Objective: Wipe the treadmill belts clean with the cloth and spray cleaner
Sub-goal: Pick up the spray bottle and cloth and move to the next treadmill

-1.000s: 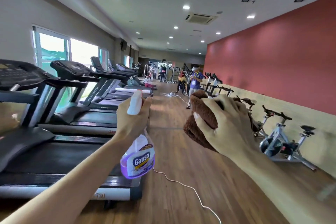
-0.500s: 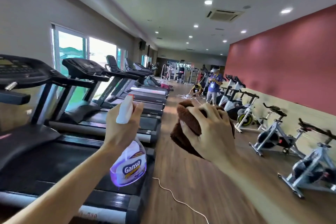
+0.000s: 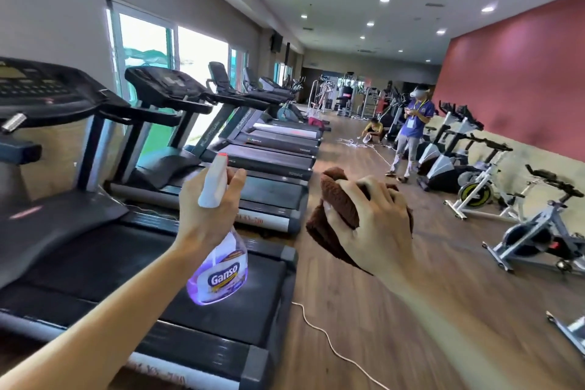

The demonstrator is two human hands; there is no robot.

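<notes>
Left hand (image 3: 210, 215): fingers curled round the neck of the spray bottle (image 3: 218, 266), held above the near treadmill belt (image 3: 133, 266).
Right hand (image 3: 376, 225): fingers wrapped over a bunched brown cloth (image 3: 332, 199), raised above the wooden floor (image 3: 395, 326), right of the belt.
Treadmill row (image 3: 269, 149): runs along the left wall toward the far end.
Step in hand: likely approach, before spraying; neither tool touches a belt.
Next move calls for: nozzle aimed down at the near belt, cloth lowered onto it.

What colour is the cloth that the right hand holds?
Dark brown. The cloth, gripped by the right hand, shows best in the head view.
</notes>
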